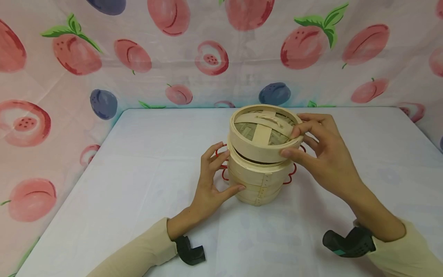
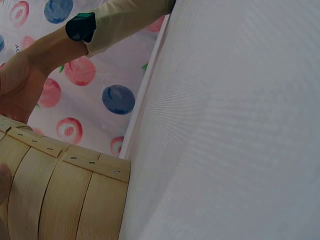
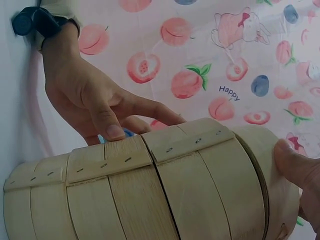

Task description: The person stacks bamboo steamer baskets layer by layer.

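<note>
A round bamboo steamer [image 1: 256,177] of stacked tiers stands upright on the white table, with red loop handles [image 1: 290,173] at its sides. Its woven lid [image 1: 262,134] sits tilted over the top tier, a dark gap showing along the front. My right hand [image 1: 323,154] pinches the lid's right rim between thumb and fingers. At the stack's left side my left hand [image 1: 209,181] holds the tiers, thumb on the front, fingers by the red handles. Stapled side seams of the steamer [image 3: 145,190] show in the right wrist view, with the lid [image 3: 280,185] at its end.
The white table [image 1: 155,184] extends around the steamer, its far edge behind the lid. A fruit-print cloth [image 1: 242,54] hangs at the back and left. A black wrist device [image 1: 190,250] sits on the left wrist, another device [image 1: 349,242] on the right.
</note>
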`<state>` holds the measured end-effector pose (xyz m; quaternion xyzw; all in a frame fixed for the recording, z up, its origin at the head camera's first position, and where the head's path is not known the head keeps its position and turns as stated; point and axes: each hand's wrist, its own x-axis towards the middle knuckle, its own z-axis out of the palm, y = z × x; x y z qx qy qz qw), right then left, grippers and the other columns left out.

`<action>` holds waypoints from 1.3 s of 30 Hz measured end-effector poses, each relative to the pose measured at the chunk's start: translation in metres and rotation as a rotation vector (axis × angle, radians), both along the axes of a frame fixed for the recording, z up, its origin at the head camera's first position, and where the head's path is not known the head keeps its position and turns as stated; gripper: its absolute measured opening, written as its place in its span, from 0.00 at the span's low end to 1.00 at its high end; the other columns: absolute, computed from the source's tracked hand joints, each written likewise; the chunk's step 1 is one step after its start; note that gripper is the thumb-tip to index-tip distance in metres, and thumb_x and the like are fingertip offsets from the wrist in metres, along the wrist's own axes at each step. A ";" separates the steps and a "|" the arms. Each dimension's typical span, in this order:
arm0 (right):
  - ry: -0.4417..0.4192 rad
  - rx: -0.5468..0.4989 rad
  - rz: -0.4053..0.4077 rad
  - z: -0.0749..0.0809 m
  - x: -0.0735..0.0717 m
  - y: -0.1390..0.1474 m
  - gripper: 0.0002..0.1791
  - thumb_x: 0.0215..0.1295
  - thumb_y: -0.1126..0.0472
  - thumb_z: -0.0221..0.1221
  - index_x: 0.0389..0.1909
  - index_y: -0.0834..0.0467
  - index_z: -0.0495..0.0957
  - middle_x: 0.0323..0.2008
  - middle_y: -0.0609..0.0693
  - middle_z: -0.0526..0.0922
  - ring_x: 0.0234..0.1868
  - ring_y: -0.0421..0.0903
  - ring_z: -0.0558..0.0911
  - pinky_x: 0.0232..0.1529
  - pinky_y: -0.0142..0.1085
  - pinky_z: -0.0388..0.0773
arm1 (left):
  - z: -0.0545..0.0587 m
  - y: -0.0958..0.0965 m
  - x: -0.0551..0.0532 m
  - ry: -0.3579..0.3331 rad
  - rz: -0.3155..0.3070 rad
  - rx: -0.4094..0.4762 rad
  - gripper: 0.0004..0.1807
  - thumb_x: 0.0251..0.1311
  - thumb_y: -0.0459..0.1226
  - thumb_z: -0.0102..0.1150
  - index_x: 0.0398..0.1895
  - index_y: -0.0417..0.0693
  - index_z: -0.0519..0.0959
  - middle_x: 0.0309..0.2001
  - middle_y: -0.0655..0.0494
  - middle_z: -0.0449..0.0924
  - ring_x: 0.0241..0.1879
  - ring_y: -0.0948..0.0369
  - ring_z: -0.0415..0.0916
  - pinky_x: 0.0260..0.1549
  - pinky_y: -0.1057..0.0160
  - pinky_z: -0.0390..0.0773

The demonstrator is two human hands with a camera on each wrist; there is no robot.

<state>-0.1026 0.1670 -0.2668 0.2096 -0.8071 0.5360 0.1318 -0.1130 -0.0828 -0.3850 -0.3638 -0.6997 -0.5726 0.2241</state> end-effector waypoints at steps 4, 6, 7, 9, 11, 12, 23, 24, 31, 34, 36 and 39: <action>0.002 -0.006 0.008 0.000 0.002 -0.002 0.18 0.49 0.72 0.70 0.37 0.65 0.72 0.59 0.51 0.59 0.65 0.48 0.61 0.58 0.34 0.69 | -0.001 0.000 0.000 0.002 0.001 0.003 0.52 0.40 0.29 0.77 0.70 0.61 0.60 0.69 0.43 0.50 0.61 0.46 0.62 0.52 0.53 0.72; 0.005 -0.011 0.015 0.000 0.003 -0.003 0.18 0.49 0.73 0.71 0.36 0.65 0.72 0.59 0.51 0.59 0.65 0.49 0.61 0.58 0.33 0.69 | -0.001 0.000 0.000 0.003 0.001 0.005 0.52 0.40 0.29 0.77 0.70 0.61 0.60 0.69 0.43 0.50 0.61 0.46 0.63 0.52 0.53 0.72; 0.006 -0.012 0.018 0.000 0.004 -0.003 0.18 0.48 0.73 0.71 0.36 0.65 0.72 0.59 0.51 0.59 0.65 0.49 0.61 0.58 0.33 0.69 | -0.001 0.000 0.000 0.003 0.001 0.005 0.51 0.42 0.31 0.77 0.70 0.61 0.60 0.69 0.43 0.50 0.61 0.46 0.63 0.52 0.53 0.72; 0.008 -0.009 0.020 0.000 0.004 -0.004 0.18 0.48 0.73 0.71 0.36 0.65 0.72 0.59 0.51 0.59 0.65 0.49 0.61 0.58 0.34 0.68 | -0.001 0.000 0.000 0.002 0.000 0.006 0.47 0.47 0.37 0.75 0.70 0.62 0.60 0.69 0.43 0.50 0.61 0.46 0.63 0.52 0.53 0.72; 0.009 -0.002 0.018 0.000 0.005 -0.004 0.18 0.48 0.73 0.71 0.36 0.65 0.72 0.59 0.51 0.59 0.66 0.49 0.60 0.58 0.34 0.68 | -0.001 0.000 0.000 0.006 0.001 0.004 0.44 0.50 0.42 0.73 0.70 0.62 0.60 0.69 0.42 0.50 0.61 0.46 0.63 0.52 0.53 0.72; 0.010 0.004 0.016 0.000 0.005 -0.004 0.18 0.48 0.73 0.71 0.36 0.65 0.72 0.59 0.51 0.59 0.66 0.49 0.60 0.59 0.34 0.68 | -0.001 0.000 0.000 0.008 0.001 0.004 0.43 0.52 0.44 0.71 0.70 0.62 0.60 0.69 0.42 0.50 0.61 0.46 0.63 0.52 0.53 0.72; 0.035 0.060 -0.013 0.001 0.006 -0.003 0.19 0.46 0.73 0.72 0.35 0.63 0.73 0.57 0.51 0.61 0.65 0.48 0.62 0.58 0.32 0.68 | -0.002 0.000 0.000 0.016 -0.001 0.001 0.43 0.52 0.44 0.71 0.71 0.60 0.59 0.69 0.42 0.50 0.59 0.46 0.64 0.52 0.52 0.72; 0.035 0.065 -0.017 0.001 0.007 -0.003 0.19 0.46 0.72 0.72 0.35 0.62 0.73 0.57 0.51 0.61 0.65 0.48 0.62 0.57 0.32 0.69 | -0.001 0.000 0.000 0.015 0.000 0.001 0.43 0.53 0.45 0.70 0.71 0.60 0.59 0.69 0.42 0.50 0.60 0.47 0.64 0.53 0.52 0.72; 0.040 0.060 -0.021 0.002 0.007 -0.003 0.19 0.44 0.73 0.73 0.34 0.62 0.74 0.57 0.50 0.61 0.64 0.48 0.64 0.57 0.31 0.69 | 0.000 0.000 0.001 0.007 -0.001 -0.002 0.43 0.53 0.47 0.70 0.71 0.60 0.59 0.69 0.43 0.49 0.61 0.46 0.63 0.53 0.52 0.72; 0.075 0.077 -0.004 0.001 0.008 -0.003 0.19 0.42 0.74 0.74 0.33 0.61 0.75 0.57 0.51 0.61 0.63 0.49 0.65 0.57 0.30 0.69 | -0.001 0.000 0.001 0.003 0.004 -0.010 0.47 0.47 0.39 0.75 0.71 0.61 0.59 0.69 0.43 0.50 0.61 0.47 0.63 0.52 0.51 0.72; 0.101 0.096 0.008 0.001 0.008 -0.003 0.20 0.40 0.74 0.74 0.32 0.60 0.75 0.57 0.52 0.61 0.63 0.49 0.65 0.58 0.29 0.68 | -0.001 0.000 0.001 0.002 0.007 -0.014 0.52 0.41 0.32 0.77 0.71 0.61 0.59 0.69 0.43 0.50 0.61 0.47 0.63 0.52 0.50 0.72; 0.119 0.130 0.020 0.000 0.008 -0.002 0.20 0.40 0.74 0.74 0.32 0.59 0.75 0.58 0.52 0.60 0.63 0.48 0.65 0.57 0.28 0.68 | -0.001 0.000 0.001 0.003 0.011 -0.018 0.57 0.34 0.25 0.77 0.71 0.61 0.59 0.69 0.42 0.50 0.60 0.47 0.63 0.52 0.50 0.72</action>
